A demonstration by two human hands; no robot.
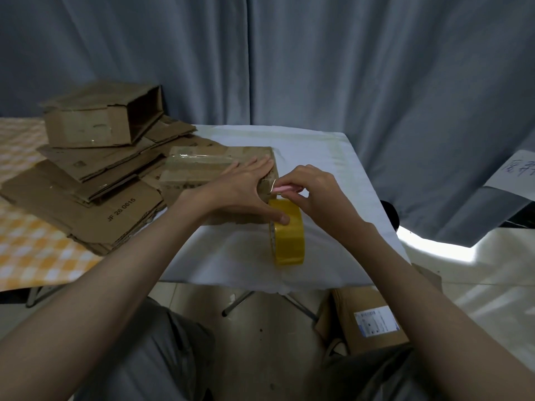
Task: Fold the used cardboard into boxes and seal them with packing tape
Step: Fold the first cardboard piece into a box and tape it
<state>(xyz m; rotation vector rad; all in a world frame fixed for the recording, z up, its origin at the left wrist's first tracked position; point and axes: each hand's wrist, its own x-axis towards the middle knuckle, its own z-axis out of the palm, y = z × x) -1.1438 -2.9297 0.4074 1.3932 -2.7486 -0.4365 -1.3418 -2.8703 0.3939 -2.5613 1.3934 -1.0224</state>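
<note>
My left hand (pixel 243 186) lies flat, fingers spread, pressing the taped box (pixel 214 169) onto the white surface (pixel 333 175), its thumb touching the yellow tape roll (pixel 288 231) standing just beside the box. My right hand (pixel 311 189) pinches a pink cutter (pixel 282 189) at the box's near corner. I judge I'm severing the tape: keep the strip taut, cut close, then smooth it down.

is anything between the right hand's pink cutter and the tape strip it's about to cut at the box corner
Nothing visible. The right hand holds the pink cutter right at the strip by the box corner; the left hand presses beside it, and the tape roll hangs below.
</note>
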